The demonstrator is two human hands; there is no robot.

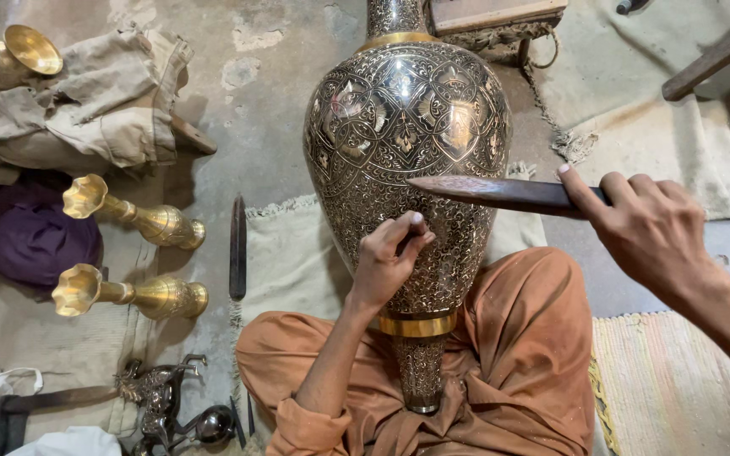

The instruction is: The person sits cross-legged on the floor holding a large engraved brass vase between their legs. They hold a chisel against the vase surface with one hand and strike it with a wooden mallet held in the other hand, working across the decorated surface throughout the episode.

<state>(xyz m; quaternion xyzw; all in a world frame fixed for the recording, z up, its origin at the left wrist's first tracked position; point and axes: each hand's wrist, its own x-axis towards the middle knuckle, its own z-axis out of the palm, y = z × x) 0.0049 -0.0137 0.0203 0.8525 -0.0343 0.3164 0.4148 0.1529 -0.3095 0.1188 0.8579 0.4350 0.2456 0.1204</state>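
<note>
Vase lies across the lap, neck pointing away. Left hand pinches a small tool against its patterned side; right hand grips a wooden striker above. Light, square taps would probably keep the tool from skidding.

Floor: bare grey concrete floor, where I sit.
Under me: a pale fringed rug and a striped mat.
Left: two small brass vases, lying on their sides.
Beside my rug: a dark flat tool.
Front left: a dark metal figurine.
Far left: a folded beige cloth.
</note>
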